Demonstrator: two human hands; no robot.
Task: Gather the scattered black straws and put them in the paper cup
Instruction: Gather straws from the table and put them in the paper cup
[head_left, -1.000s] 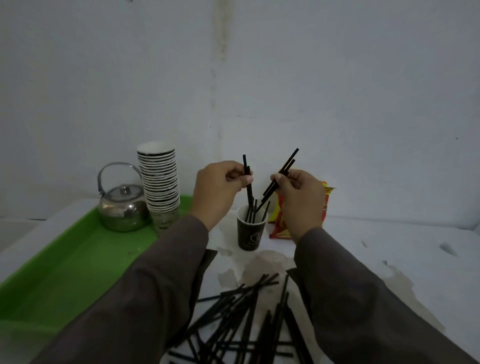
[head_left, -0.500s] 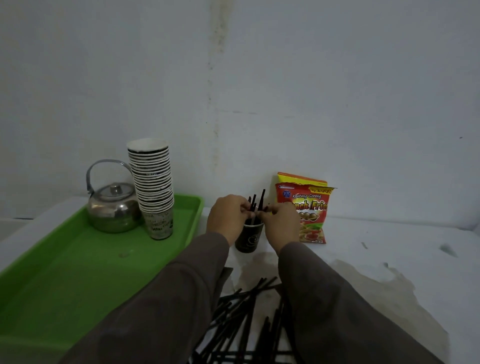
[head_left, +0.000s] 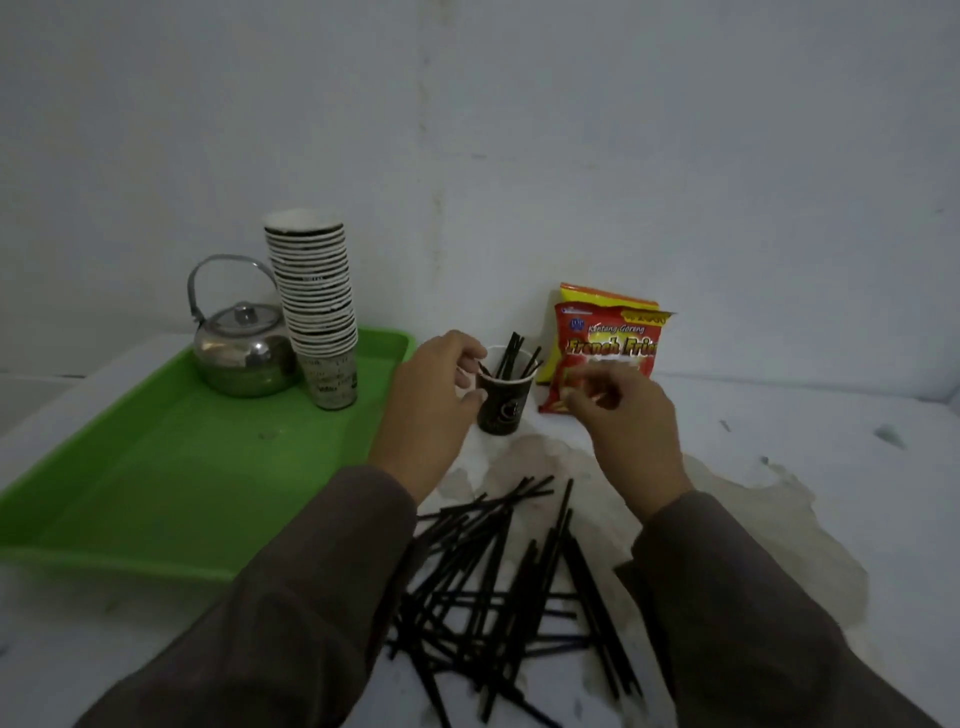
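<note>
A white table (head_left: 779, 467) is standing against a pale, stained wall (head_left: 571, 156). Near its middle a dark paper cup (head_left: 503, 402) is sitting upright with several black straws (head_left: 511, 353) leaning out of it. The left hand (head_left: 434, 410) is curling beside the cup, thumb touching its rim, fingers loosely bent and gripping nothing. The right hand (head_left: 623, 421) is hovering just right of the cup, blurred, its fingers relaxed and holding nothing. A pile of loose straws (head_left: 498, 587) is lying crisscrossed on the table between the sleeves. On the left, a green tray (head_left: 156, 493) is carrying a metal kettle (head_left: 241, 353) and a stack of cups (head_left: 317, 306). A snack bag (head_left: 605, 343) is leaning behind the cup.
</note>
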